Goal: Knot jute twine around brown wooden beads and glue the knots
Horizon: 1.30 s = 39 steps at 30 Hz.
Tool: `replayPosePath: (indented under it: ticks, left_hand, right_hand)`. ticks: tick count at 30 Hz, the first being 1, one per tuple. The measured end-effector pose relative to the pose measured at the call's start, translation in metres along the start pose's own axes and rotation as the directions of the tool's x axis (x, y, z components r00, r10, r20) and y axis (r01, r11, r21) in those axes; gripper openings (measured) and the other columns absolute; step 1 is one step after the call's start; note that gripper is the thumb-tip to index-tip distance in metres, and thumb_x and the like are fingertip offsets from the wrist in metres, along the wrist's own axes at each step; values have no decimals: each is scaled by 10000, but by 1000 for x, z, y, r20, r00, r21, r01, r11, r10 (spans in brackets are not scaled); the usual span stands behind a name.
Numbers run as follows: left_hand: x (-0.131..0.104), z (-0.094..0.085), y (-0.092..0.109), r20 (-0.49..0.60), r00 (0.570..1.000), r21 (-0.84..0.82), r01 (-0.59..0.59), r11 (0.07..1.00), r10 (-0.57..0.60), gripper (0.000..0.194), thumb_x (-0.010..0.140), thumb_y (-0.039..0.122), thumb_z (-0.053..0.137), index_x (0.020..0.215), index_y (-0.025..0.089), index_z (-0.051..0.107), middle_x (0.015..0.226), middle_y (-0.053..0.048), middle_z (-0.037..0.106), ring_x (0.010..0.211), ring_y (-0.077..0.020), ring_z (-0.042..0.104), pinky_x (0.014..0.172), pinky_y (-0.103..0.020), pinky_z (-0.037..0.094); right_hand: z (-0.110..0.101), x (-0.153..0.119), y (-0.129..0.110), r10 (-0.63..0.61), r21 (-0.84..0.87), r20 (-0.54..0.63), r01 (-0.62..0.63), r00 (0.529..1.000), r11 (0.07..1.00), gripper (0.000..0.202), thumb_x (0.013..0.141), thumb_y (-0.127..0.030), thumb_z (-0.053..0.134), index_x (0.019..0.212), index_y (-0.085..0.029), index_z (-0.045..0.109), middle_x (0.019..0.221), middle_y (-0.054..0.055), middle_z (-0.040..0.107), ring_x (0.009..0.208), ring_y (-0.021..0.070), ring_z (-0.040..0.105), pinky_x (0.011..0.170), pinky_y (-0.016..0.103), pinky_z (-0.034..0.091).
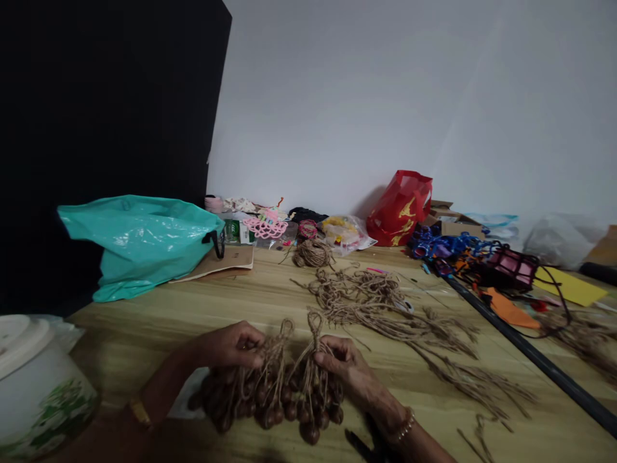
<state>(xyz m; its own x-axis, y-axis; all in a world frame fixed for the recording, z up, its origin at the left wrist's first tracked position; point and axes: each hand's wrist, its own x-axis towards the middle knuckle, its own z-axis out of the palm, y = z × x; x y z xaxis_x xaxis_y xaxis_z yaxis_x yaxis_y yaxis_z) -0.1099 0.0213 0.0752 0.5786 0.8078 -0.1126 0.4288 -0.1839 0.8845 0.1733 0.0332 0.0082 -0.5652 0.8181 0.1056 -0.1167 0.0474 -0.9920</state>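
While white tub (41, 392) stood left of brown ball bunch (289, 410), left hand (234, 346), at bunch's upper left, had thumb and fingertips closed on twine strands (276, 352). Wooden table (270, 292) spread beneath bunch. Right hand (346, 365), at bunch's upper right, pinched looped cord (316, 339) between thumb and fingers — loop pointing up. Beyond bunch, rightward, lay twine tangle (359, 292) — black rod (530, 364) well to bunch's right.
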Motion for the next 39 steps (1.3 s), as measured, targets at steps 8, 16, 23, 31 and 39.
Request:
replayPosePath:
  ticks: [8, 16, 23, 31, 39]
  left_hand:
    - [30, 31, -15, -223, 972, -192, 28, 981, -71, 337, 736, 480, 661, 829, 156, 659, 759, 5, 652, 760, -191, 578, 675, -252, 439]
    - [20, 31, -14, -400, 904, -9, 161, 987, -152, 399, 708, 482, 702, 968, 180, 713, 1005, -59, 705, 1017, -290, 602, 891, -342, 444]
    - [22, 38, -26, -363, 930, 213, 31, 976, 50, 325, 691, 419, 727, 935, 204, 712, 1017, -60, 684, 999, -275, 594, 907, -330, 429]
    - [33, 54, -18, -361, 932, 137, 8, 991, 43, 249, 854, 414, 533, 899, 200, 652, 877, -24, 670, 906, -235, 601, 826, -299, 456]
    - [35, 56, -9, -260, 964, -164, -106, 981, 61, 349, 707, 341, 725, 1015, 184, 674, 997, -62, 723, 984, -264, 624, 868, -325, 468]
  right_hand:
    - [3, 1, -9, -10, 23, -6, 10, 1000, 1000, 362, 781, -480, 713, 800, -126, 642, 667, -8, 558, 567, 96, 485, 526, 191, 370]
    - [9, -3, -12, -31, -218, -48, 20, 998, 976, 402, 812, -538, 651, 792, -136, 639, 688, 4, 548, 611, 130, 495, 552, 222, 385]
    - [15, -6, -17, -207, -602, 86, 216, 975, 769, 283, 941, -372, 524, 867, -166, 703, 980, 80, 601, 963, 213, 529, 878, 321, 426]
    - [19, -7, -12, -198, -667, 103, 215, 975, 713, 191, 956, -267, 505, 975, -202, 684, 1039, 69, 582, 1030, 213, 501, 941, 323, 402]
    - [19, -5, -6, -191, -683, 118, 219, 974, 697, 221, 965, -283, 485, 902, -186, 673, 990, 67, 603, 982, 212, 510, 891, 325, 415]
